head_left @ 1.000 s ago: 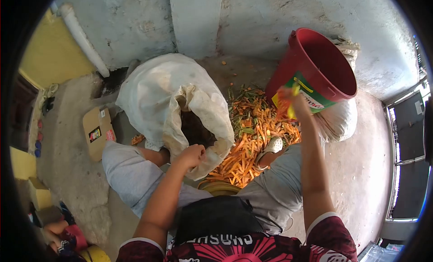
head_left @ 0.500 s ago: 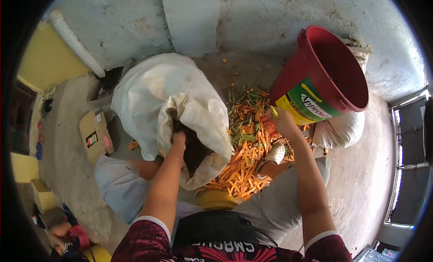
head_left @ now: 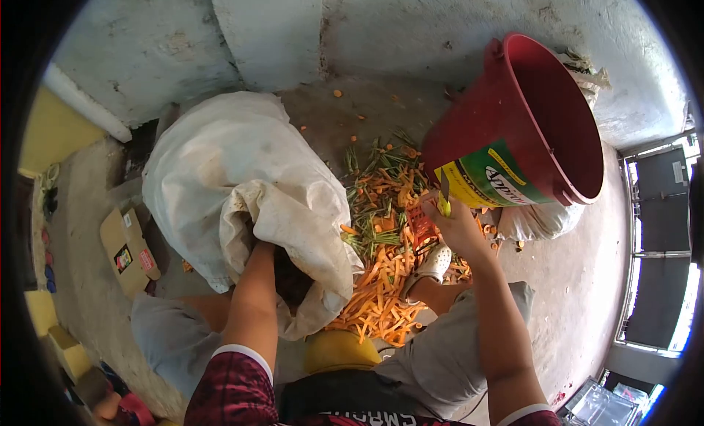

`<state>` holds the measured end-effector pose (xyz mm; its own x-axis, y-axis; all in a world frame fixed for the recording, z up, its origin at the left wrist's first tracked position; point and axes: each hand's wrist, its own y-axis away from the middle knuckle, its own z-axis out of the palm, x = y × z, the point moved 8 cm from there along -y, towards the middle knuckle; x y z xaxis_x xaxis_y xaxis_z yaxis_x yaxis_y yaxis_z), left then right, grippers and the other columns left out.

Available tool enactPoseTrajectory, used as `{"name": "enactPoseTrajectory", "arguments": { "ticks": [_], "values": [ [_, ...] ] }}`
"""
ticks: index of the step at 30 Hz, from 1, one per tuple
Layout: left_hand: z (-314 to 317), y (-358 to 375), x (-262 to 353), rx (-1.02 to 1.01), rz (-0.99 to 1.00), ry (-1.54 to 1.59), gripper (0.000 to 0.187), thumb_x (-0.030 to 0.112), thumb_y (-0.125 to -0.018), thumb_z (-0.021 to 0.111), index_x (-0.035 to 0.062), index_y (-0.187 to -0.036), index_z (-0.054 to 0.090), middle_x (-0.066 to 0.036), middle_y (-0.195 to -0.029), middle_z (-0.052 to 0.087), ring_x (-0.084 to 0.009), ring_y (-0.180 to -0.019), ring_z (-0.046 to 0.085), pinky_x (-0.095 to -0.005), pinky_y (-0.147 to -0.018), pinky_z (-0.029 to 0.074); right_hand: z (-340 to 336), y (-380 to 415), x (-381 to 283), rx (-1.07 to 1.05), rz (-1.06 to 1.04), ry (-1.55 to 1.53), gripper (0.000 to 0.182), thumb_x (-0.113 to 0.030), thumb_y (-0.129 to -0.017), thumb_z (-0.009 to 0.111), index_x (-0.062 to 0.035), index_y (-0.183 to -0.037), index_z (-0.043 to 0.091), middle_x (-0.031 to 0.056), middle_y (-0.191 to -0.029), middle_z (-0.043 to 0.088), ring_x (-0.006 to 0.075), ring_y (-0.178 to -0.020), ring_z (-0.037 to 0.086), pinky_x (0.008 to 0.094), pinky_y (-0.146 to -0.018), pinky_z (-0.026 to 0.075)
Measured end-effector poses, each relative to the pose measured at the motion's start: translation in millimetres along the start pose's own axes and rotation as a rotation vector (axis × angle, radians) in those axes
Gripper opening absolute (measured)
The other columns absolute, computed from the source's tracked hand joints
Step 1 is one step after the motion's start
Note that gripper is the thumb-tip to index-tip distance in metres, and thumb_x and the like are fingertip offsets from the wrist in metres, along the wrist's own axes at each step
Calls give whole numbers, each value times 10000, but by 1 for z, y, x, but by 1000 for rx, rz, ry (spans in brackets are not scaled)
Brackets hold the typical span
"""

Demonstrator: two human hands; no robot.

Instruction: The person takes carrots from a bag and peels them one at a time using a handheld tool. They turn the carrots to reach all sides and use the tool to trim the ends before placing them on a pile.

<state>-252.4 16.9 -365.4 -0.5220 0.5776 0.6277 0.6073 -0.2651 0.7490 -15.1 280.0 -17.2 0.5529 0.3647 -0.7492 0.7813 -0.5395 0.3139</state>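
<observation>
Littering the grey concrete floor (head_left: 561, 301): orange-coloured strips (head_left: 385, 287) and green stalks (head_left: 392, 237), a white perforated clog (head_left: 438, 260) in their midst. Maroon plastic bucket (head_left: 477, 114), green-and-yellow label (head_left: 500, 175). Bulky white sack (head_left: 209, 158), mouth gaping, contents too dark to tell; left hand hidden within, grip cannot be told. Right hand (head_left: 466, 224): fingers curled around a yellow-handled blade (head_left: 444, 204), near the bucket.

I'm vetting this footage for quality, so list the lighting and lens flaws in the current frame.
Head view: black corners and curving edges, suggesting strong wide-angle distortion; head view, right: white glare around the dark panels; head view, centre-left: deep shadow in the open sack's mouth, the left hand hidden inside.
</observation>
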Motion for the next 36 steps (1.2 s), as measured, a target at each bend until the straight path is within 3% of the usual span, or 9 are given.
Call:
{"name": "enactPoseTrajectory", "arguments": {
  "ticks": [6,14,20,26,27,29,30,33,36],
  "values": [
    [5,-16,2,-33,-33,-69,339,306,-822,449,66,-1055,509,-72,-935,571,-210,-762,549,-330,-639,459,-6,3,1,-22,139,9,238,-224,-842,485,-19,-954,527,96,-750,576,159,-692,522,290,-665,406],
    [-7,-16,2,-36,-35,-26,343,316,-822,455,71,-1056,511,-67,-930,574,-205,-752,549,-328,-632,456,-8,4,17,28,44,-42,253,-226,-838,487,-5,-955,526,123,-753,581,182,-700,540,292,-674,413],
    [-37,13,-7,-34,-57,200,347,324,-821,459,74,-1056,512,-63,-926,575,-202,-744,550,-327,-626,455,-14,6,9,47,-12,31,247,-238,-835,489,-23,-950,529,136,-734,576,211,-675,543,300,-652,414],
    [-15,109,-58,-111,-197,409,350,332,-821,464,77,-1056,513,-59,-922,577,-198,-736,550,-325,-621,453,-11,13,-2,23,-15,8,233,-229,-832,491,-27,-941,527,110,-712,550,184,-650,513,302,-632,403],
    [-12,137,-54,-40,-259,367,274,317,-814,475,96,-960,547,-38,-847,581,-158,-655,534,-298,-553,446,-10,15,-1,24,-24,14,220,-216,-831,494,-20,-927,524,86,-702,528,161,-649,492,289,-628,398],
    [6,173,-39,-229,-286,246,225,339,-790,494,120,-804,543,-16,-730,540,-114,-551,482,-259,-446,408,-9,18,-1,18,-64,-15,195,-194,-831,495,-17,-907,521,52,-685,503,124,-625,468,259,-590,394],
    [9,188,-35,-296,-290,180,231,346,-782,496,118,-763,531,-16,-704,520,-112,-532,469,-254,-422,397,-8,19,6,18,-55,-25,216,-211,-832,489,-20,-927,519,72,-705,522,145,-639,483,275,-607,395],
    [6,260,9,-137,-157,227,249,346,-772,487,97,-758,498,-15,-679,494,-121,-544,478,-260,-402,395,-6,23,20,15,-46,-36,259,-245,-834,477,-26,-966,515,113,-747,557,185,-670,510,306,-643,398],
    [6,315,8,-177,-250,360,295,374,-761,478,79,-763,486,-28,-594,485,-151,-430,456,-266,-389,393,-8,39,14,22,-75,-21,258,-249,-836,476,-27,-962,514,112,-745,547,183,-671,499,306,-647,395]
  ]
}}
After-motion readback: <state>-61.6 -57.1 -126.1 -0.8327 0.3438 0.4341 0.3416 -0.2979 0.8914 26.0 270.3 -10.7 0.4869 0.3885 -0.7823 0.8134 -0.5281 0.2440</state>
